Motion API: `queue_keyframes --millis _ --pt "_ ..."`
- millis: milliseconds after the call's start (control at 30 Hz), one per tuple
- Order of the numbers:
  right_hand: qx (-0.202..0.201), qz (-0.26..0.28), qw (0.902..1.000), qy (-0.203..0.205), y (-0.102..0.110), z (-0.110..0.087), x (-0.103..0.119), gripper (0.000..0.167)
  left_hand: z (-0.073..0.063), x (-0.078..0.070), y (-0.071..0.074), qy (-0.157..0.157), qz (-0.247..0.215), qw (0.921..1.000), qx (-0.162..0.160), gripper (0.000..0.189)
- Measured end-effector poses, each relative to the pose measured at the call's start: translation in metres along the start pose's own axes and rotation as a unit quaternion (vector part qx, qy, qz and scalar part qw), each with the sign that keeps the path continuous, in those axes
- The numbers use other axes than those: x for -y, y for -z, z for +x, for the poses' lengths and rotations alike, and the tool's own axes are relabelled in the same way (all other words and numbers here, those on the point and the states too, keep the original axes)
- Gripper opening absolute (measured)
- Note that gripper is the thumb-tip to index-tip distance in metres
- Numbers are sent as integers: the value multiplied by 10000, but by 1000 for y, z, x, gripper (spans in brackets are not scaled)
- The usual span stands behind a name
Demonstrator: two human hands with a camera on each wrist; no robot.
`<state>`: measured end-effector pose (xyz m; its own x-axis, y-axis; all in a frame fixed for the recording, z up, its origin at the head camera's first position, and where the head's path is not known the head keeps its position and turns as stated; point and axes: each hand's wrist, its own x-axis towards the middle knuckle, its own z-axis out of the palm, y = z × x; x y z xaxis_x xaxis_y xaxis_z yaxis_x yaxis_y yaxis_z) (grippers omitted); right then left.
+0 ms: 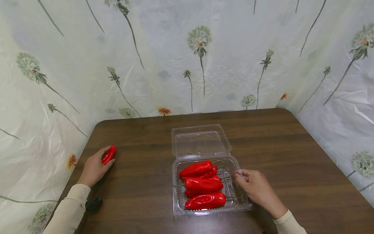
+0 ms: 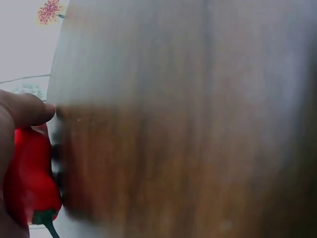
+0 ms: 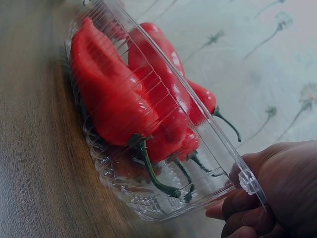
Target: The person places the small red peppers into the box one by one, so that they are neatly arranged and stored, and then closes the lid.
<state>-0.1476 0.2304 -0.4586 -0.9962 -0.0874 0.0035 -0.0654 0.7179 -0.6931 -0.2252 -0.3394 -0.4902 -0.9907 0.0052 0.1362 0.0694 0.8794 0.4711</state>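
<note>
Over the table's left side, my left hand (image 1: 94,168) grips a red pepper (image 1: 109,155) between thumb and fingers. In the left wrist view this pepper (image 2: 32,173) shows its green stem end, while part of it is hidden by the hand. My right hand (image 1: 258,190) pinches the right rim of a clear plastic clamshell box (image 1: 176,203). Its hinged lid (image 1: 201,143) lies folded back away from me. Several glossy red peppers (image 1: 204,184) with green stems lie in the box's base, some overlapping. The right wrist view shows curled fingers (image 3: 247,213) at the rim's corner tab.
Both hands work over a brown wood-grain table (image 1: 140,182) with rounded far corners. A pale sheet (image 1: 163,58) with dandelion prints stands behind the table and along both sides. A small black object (image 1: 94,204) sits beside the left sleeve.
</note>
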Motion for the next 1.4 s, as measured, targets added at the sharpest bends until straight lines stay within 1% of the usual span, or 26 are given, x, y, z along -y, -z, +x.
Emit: queue_keyframes --millis 200,333,467,667,733,900,1033,1167,1400 --pt "31 -17 10000 -2 1 0 1 27 0 -3 0 -311 -24 9989 -351 55" --pt "62 -6 10000 2 1 -1 1 28 0 -8 -1 -509 -56 9978 -424 54" --pt "55 15 10000 10 1 -1 1 28 -1 -17 -1 -570 -179 9976 -345 55" --pt "28 10 10000 26 1 0 0 27 0 -35 -1 -534 -431 9976 -59 58" --pt "21 13 10000 30 1 0 0 27 1 -42 0 -566 -518 9971 5 58" --pt "32 -9 10000 7 1 0 1 27 4 -62 1 -843 -771 9934 104 59" --pt "14 -13 10000 13 1 0 1 26 2 -79 3 -1101 -963 9891 145 60" --pt "-41 -33 10000 71 0 0 0 25 -1 -94 5 -1239 -1118 9857 223 61" --pt "-37 -8 10000 73 0 0 0 25 -5 -115 7 -1422 -1356 9796 415 63"
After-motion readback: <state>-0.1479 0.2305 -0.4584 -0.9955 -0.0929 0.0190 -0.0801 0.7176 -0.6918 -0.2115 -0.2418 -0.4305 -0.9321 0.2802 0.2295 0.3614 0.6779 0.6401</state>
